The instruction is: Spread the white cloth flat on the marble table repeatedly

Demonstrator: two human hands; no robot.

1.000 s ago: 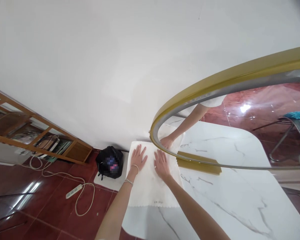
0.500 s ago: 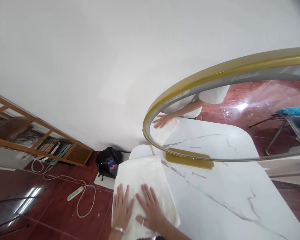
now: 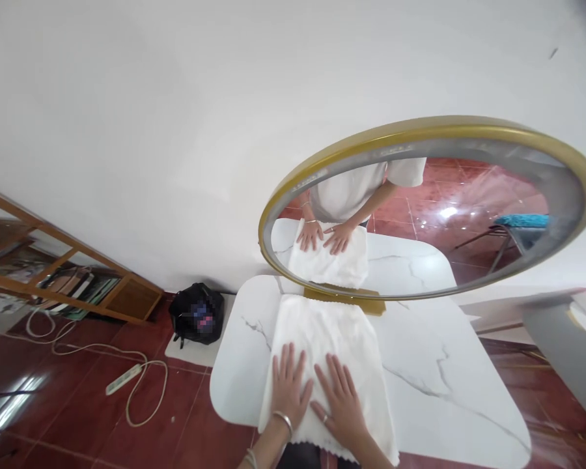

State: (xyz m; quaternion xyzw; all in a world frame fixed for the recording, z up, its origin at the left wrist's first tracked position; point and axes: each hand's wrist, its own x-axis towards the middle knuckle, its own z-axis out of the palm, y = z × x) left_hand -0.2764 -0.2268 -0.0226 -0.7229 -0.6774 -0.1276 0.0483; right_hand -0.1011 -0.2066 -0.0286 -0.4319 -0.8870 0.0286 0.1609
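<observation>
Marble-patterned table (image 3: 449,417), white wall (image 3: 127,130) behind. Left hand (image 3: 290,389) splayed flat, unclenched; right hand (image 3: 342,402) the same, just beside it. White cloth (image 3: 332,326) lies under both, extending ahead. Gold-rimmed mirror (image 3: 430,212) beyond right hand.

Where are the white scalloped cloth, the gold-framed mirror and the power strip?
White scalloped cloth (image 3: 329,329), head view: bare part towards its far edge.
Gold-framed mirror (image 3: 420,215), head view: middle of the glass.
Power strip (image 3: 124,380), head view: middle of its upper face.

Left hand (image 3: 290,387) and right hand (image 3: 342,407) lie flat, palms down
</observation>
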